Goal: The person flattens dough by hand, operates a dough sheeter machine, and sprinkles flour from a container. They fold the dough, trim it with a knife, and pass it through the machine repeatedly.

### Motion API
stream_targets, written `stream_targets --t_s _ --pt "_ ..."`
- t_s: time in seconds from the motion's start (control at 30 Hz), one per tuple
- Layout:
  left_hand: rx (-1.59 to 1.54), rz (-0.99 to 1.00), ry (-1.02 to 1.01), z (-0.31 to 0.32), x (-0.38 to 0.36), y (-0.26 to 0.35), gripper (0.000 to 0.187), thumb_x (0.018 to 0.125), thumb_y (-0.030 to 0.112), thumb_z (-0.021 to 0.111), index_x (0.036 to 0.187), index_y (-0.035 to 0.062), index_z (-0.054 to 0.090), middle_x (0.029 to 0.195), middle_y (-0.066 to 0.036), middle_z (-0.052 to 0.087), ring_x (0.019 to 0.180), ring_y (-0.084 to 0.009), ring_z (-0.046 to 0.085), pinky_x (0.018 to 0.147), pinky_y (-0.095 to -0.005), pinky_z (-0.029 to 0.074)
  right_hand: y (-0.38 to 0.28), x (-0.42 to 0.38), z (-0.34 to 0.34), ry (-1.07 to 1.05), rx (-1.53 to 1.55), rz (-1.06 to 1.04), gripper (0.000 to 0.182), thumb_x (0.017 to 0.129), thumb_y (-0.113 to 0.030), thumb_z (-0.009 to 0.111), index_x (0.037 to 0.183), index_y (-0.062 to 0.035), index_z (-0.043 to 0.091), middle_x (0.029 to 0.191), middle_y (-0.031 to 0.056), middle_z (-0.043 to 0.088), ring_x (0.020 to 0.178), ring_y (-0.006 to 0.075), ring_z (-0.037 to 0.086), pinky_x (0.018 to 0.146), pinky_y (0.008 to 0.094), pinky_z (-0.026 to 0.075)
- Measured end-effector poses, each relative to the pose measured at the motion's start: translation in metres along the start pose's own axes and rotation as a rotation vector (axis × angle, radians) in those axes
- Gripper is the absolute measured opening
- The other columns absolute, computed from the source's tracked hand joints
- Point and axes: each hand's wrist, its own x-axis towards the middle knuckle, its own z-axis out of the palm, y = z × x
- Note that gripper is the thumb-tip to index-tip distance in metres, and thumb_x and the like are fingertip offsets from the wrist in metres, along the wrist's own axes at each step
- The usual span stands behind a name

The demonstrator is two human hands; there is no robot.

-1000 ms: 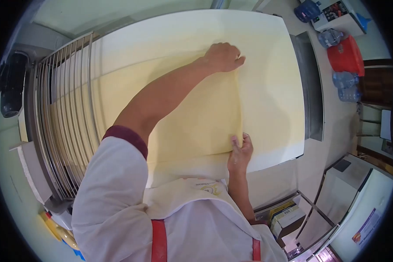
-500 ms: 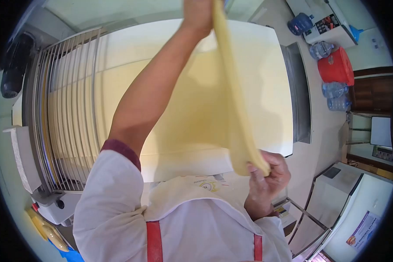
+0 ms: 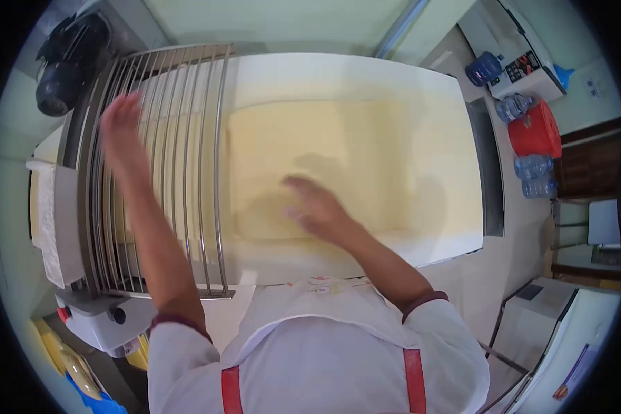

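Observation:
A pale yellow sheet of dough [image 3: 269, 138] lies flat on the white belt [image 3: 441, 138] of a dough sheeter. Over its middle hovers my right hand [image 3: 319, 208], blurred, with thumb and fingers apart and nothing in them. A shadow falls on the dough just beyond it. My left hand [image 3: 123, 134] is at the far left, above or against the metal bar guard [image 3: 218, 172]; contact cannot be made out. Its fingers reach away from me, somewhat smeared, and no object shows in them. Pale yellow also shows between the guard's bars.
A white trough [image 3: 61, 228] and a machine housing with a red button [image 3: 63, 314] stand at the left. A dark motor [image 3: 65, 83] sits behind. To the right, on the floor, are a red bucket [image 3: 535, 131] and several water bottles [image 3: 533, 167].
The dough edge, earlier held up between both hands, now lies down on the belt. Both hands have let go; my left hand moved left to the guard, my right hand inward over the dough.

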Motion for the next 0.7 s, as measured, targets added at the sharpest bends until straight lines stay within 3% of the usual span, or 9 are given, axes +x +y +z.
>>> stream_targets --t_s 0.03,0.1,0.17,0.27,0.3,0.47,0.6,0.63,0.7 --pt "0.014 0.004 0.104 -0.037 -0.018 0.028 0.044 0.098 0.032 0.038 0.122 -0.0001 0.054 0.123 -0.018 0.058 0.12 -0.0273 0.052 0.104 -0.0405 0.036 0.032 -0.005 -0.004 0.094 -0.139 -0.098 0.053 0.088 -0.034 0.061 0.128 -0.0005 0.051 0.132 0.0219 0.05 0.127 0.0377 0.044 0.108 0.0464 0.033" --pt "0.48 0.107 0.335 -0.108 -0.06 0.089 0.047 0.098 0.031 0.034 0.125 -0.0028 0.053 0.126 -0.018 0.057 0.123 -0.0274 0.05 0.107 -0.0399 0.034 0.053 -0.013 -0.03 0.033 -0.443 0.128 0.061 0.09 -0.036 0.058 0.137 -0.0011 0.041 0.147 0.0216 0.032 0.139 0.0365 0.026 0.114 0.0517 0.018" --pt "1.064 0.145 0.427 -0.164 -0.096 0.156 0.044 0.099 0.028 0.039 0.129 -0.0023 0.052 0.127 -0.016 0.058 0.12 -0.0269 0.052 0.104 -0.0397 0.037 0.079 -0.028 -0.045 0.047 -0.693 0.186 0.067 0.091 -0.037 0.056 0.144 -0.0029 0.032 0.151 0.0228 0.024 0.142 0.0366 0.019 0.115 0.0526 0.013" --pt "1.668 -0.123 0.561 -0.268 -0.138 0.219 0.04 0.099 0.022 0.042 0.133 0.0024 0.051 0.129 -0.019 0.056 0.12 -0.0288 0.054 0.102 -0.0389 0.038 0.097 -0.045 -0.068 0.011 -0.825 0.266 0.068 0.093 -0.035 0.054 0.146 -0.0037 0.028 0.153 0.0225 0.019 0.144 0.0365 0.015 0.115 0.0524 0.01" --pt "1.826 -0.179 0.472 -0.337 -0.153 0.229 0.04 0.099 0.023 0.042 0.133 0.0028 0.051 0.131 -0.02 0.054 0.121 -0.0324 0.052 0.102 -0.0376 0.038 0.099 -0.048 -0.077 0.008 -0.826 0.309 0.066 0.093 -0.034 0.054 0.146 -0.0038 0.028 0.154 0.0213 0.018 0.144 0.0348 0.015 0.115 0.0517 0.01" --pt "1.925 -0.232 0.336 -0.342 -0.166 0.234 0.042 0.097 0.023 0.045 0.134 0.0017 0.048 0.134 -0.019 0.052 0.123 -0.0347 0.05 0.102 -0.0383 0.039 0.129 -0.085 -0.124 0.048 -0.919 0.39 0.058 0.098 -0.028 0.045 0.148 -0.0068 0.026 0.155 0.0182 0.019 0.144 0.0318 0.015 0.116 0.048 0.011" --pt "1.826 -0.261 0.519 -0.283 -0.165 0.226 0.041 0.096 0.02 0.049 0.133 0.0021 0.05 0.134 -0.019 0.052 0.126 -0.0355 0.047 0.104 -0.0379 0.037 0.144 -0.091 -0.144 0.093 -0.894 0.363 0.057 0.096 -0.028 0.049 0.146 -0.0056 0.03 0.152 0.02 0.024 0.142 0.035 0.021 0.115 0.0489 0.015" --pt "1.867 0.091 0.475 -0.268 -0.171 0.212 0.04 0.094 0.016 0.053 0.131 0.0013 0.051 0.134 -0.018 0.053 0.126 -0.0367 0.047 0.105 -0.0389 0.036 0.145 -0.09 -0.146 0.096 -0.89 0.36 0.057 0.095 -0.027 0.051 0.145 -0.0053 0.031 0.152 0.0207 0.025 0.141 0.0355 0.022 0.115 0.0492 0.016" --pt "1.782 0.336 0.31 -0.179 -0.178 0.17 0.041 0.092 0.011 0.056 0.131 0.0007 0.051 0.135 -0.018 0.052 0.127 -0.0358 0.046 0.106 -0.0396 0.035 0.156 -0.089 -0.155 0.128 -0.839 0.302 0.058 0.093 -0.028 0.055 0.142 -0.0038 0.035 0.15 0.0216 0.029 0.14 0.0363 0.025 0.114 0.0494 0.017"
